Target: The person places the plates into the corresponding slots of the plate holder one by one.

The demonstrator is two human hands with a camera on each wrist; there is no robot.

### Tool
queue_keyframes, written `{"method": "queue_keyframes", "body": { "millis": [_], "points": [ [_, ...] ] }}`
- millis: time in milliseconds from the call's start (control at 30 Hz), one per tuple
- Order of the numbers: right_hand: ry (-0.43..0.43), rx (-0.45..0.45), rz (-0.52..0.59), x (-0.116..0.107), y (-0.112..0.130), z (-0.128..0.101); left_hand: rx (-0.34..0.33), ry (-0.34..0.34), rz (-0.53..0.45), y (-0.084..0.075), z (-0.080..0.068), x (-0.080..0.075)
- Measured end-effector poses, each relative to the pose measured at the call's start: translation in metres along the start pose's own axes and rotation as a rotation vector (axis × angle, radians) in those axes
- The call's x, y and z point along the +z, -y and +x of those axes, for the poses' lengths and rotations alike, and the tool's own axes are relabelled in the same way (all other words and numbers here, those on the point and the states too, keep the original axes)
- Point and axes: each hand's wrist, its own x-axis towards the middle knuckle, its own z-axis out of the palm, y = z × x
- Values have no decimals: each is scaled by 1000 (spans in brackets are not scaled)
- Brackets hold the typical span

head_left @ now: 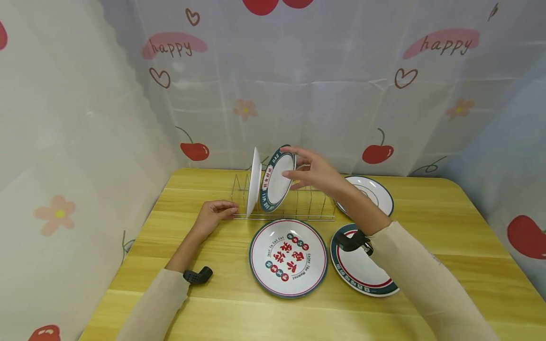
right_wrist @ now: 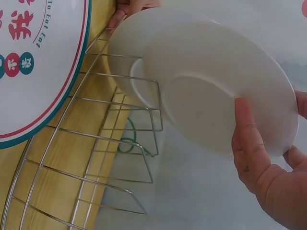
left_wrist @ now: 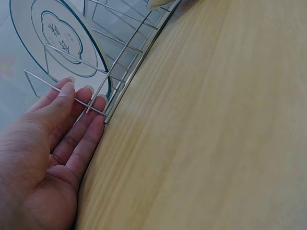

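A wire dish rack (head_left: 294, 217) stands toward the back of the table. My left hand (head_left: 213, 215) holds its left end, with thumb and fingertips around the end wire in the left wrist view. One white plate (head_left: 254, 184) stands on edge in the rack near that hand; its patterned face (left_wrist: 62, 38) has a thin green rim line. My right hand (head_left: 313, 170) grips a plate with a wide green lettered rim (head_left: 268, 182), tilted over the rack just right of the standing one. In the right wrist view its plain white underside (right_wrist: 201, 96) faces the camera, thumb against it.
A plate with red lettering (head_left: 287, 258) lies flat in front of the rack. Beside it lies a green-and-red-rimmed plate (head_left: 362, 265), partly under the right forearm. Another plate (head_left: 377, 192) lies behind that forearm. A printed curtain (head_left: 315, 113) hangs behind the wooden table (head_left: 213, 303).
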Motion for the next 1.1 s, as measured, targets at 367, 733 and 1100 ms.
{"method": "queue_keyframes", "body": {
  "millis": [367,733,1100],
  "points": [
    [16,11,-9,21,-3,19,16,-3,17,-6,-2,2],
    [-17,30,-47,34,-16,28,9,-1,0,6,1,-2],
    [8,29,-55,42,-1,19,34,1,15,7,1,-3]
  ]
}}
